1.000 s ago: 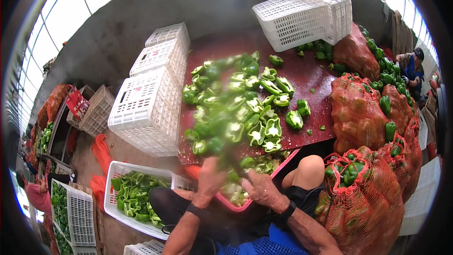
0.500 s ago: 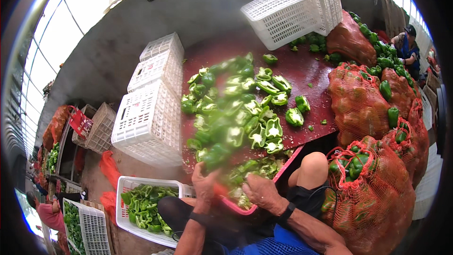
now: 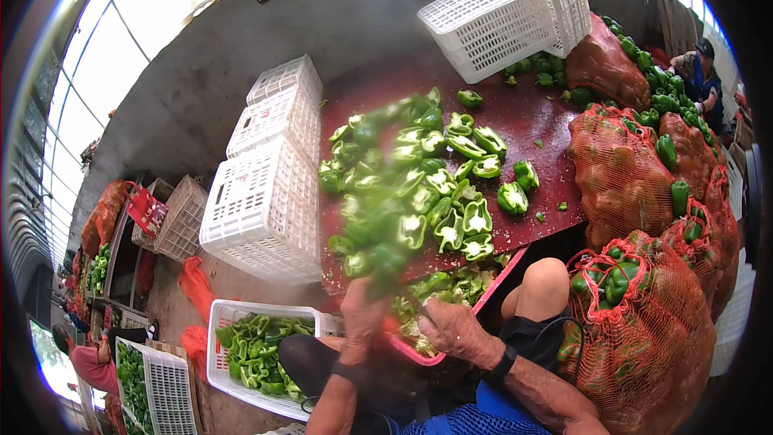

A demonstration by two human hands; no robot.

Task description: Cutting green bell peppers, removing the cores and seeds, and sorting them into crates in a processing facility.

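My left hand (image 3: 364,314) is closed at the table's near edge, with a green bell pepper (image 3: 385,264) at its fingertips, blurred by a hazy patch in the picture. Just to the right, my right hand (image 3: 457,329) is curled, thumb against fingers. A small dark sliver shows at its fingertips, too little to name. Both hands are over a pink-rimmed tub (image 3: 431,358) of pepper scraps (image 3: 451,286). Beyond them, halved green peppers (image 3: 449,231), pale insides showing, are spread over the dark red table (image 3: 555,185).
A white crate (image 3: 314,324) of cut peppers stands by my left knee. Stacked white crates (image 3: 262,201) rise along the table's left side; more white crates (image 3: 491,28) lie tilted at the back. Red mesh sacks (image 3: 644,338) of peppers crowd the right. A co-worker (image 3: 702,84) is at far right.
My left hand has shifted slightly right, toward my right hand, with the pepper at its fingertips. The whole view has slid a little to the right.
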